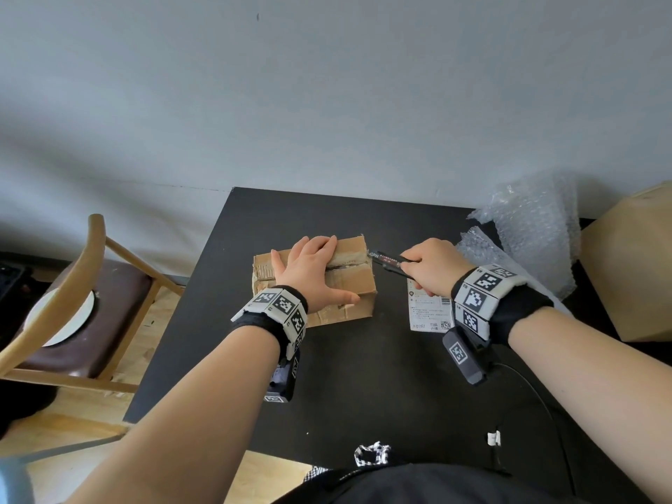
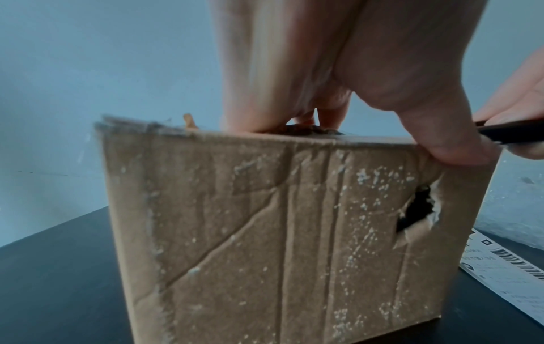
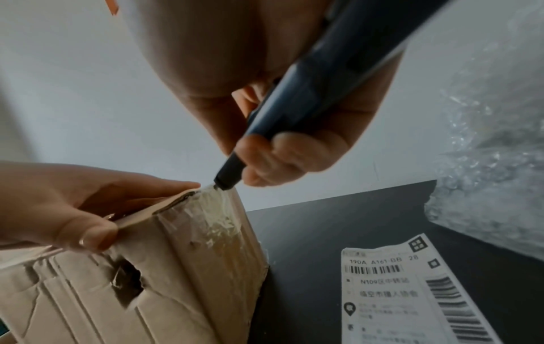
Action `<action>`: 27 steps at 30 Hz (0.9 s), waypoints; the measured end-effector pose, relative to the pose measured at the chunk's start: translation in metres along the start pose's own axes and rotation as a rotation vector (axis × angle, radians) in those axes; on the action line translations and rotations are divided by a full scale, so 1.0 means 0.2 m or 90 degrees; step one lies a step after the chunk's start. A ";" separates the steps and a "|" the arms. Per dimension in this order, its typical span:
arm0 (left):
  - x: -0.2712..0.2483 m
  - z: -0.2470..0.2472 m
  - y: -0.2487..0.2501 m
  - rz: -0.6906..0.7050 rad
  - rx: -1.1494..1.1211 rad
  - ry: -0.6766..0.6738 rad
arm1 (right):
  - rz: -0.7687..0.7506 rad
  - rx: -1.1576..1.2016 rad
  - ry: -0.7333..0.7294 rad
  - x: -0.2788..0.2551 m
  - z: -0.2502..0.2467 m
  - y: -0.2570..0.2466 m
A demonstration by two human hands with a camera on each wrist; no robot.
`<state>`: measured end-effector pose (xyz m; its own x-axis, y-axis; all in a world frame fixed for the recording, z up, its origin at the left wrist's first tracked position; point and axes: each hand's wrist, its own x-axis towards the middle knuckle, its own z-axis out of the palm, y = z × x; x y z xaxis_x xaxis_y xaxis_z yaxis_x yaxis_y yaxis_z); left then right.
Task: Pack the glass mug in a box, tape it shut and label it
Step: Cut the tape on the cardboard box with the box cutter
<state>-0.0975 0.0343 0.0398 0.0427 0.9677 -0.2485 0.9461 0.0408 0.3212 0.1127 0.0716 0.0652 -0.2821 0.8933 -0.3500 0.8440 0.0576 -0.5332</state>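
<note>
A worn brown cardboard box (image 1: 354,278) stands closed on the black table (image 1: 363,376), with a torn hole in its front side (image 2: 415,209). My left hand (image 1: 312,271) lies flat on its top, fingers straight, and the thumb (image 2: 459,144) presses the front edge. My right hand (image 1: 432,267) grips a dark box cutter (image 1: 387,261). The cutter's tip (image 3: 223,183) meets the clear tape at the right end of the top seam. A white shipping label (image 1: 429,311) lies on the table under my right hand. No glass mug is in view.
Crumpled bubble wrap (image 1: 534,231) lies at the table's back right, beside a larger cardboard box (image 1: 632,267). A wooden chair (image 1: 72,303) with a white plate (image 1: 62,314) on its seat stands left of the table. A black cable (image 1: 545,405) runs along the right front.
</note>
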 end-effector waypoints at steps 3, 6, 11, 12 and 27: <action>0.00 -0.01 0.00 0.001 0.007 -0.012 | -0.013 -0.051 0.010 -0.01 0.00 -0.01; 0.00 -0.01 0.00 -0.002 0.011 -0.020 | -0.010 -0.061 0.028 0.00 0.02 -0.03; 0.00 -0.02 0.01 -0.010 0.027 -0.028 | 0.006 -0.014 0.014 -0.06 0.03 0.00; 0.00 -0.02 0.02 -0.011 0.031 -0.030 | 0.006 -0.011 0.007 -0.08 0.03 0.01; 0.00 -0.02 0.02 -0.006 0.042 -0.027 | 0.012 -0.024 0.037 -0.19 0.07 -0.01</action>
<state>-0.0956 0.0346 0.0448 0.0468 0.9557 -0.2907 0.9655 0.0314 0.2586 0.1157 0.0310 0.0678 -0.2408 0.9184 -0.3139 0.8654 0.0568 -0.4978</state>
